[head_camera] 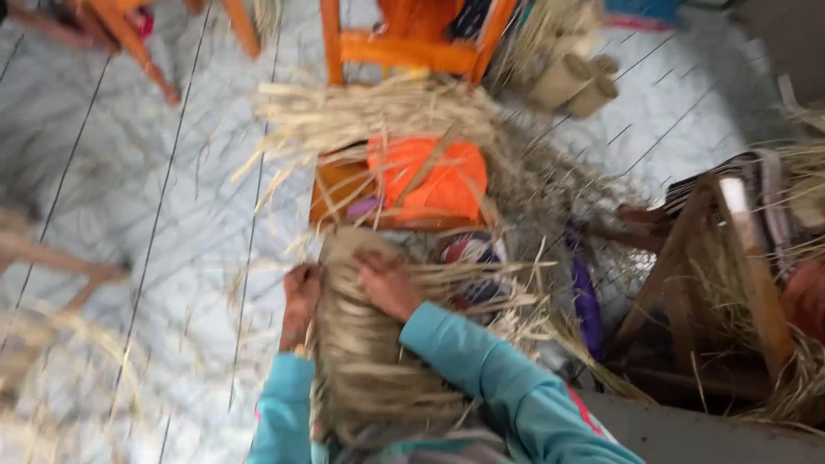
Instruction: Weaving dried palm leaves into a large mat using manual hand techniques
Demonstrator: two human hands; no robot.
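Note:
A thick bundle of dry straw-coloured fibres (365, 344) lies across my lap, its far end rounded near the small orange stool. My left hand (302, 295) grips the bundle's left side, fingers wrapped round it. My right hand (386, 283) presses on the bundle's top right, fingers curled into the strands. Both arms wear teal sleeves. The view is blurred by motion.
A low orange stool (335, 193) with an orange cloth (430, 176) stands just beyond the bundle, under loose straw (369, 112). An orange chair frame (404, 47) is behind it, cardboard tubes (576, 82) at the back right, a wooden chair (730, 258) with straw on the right.

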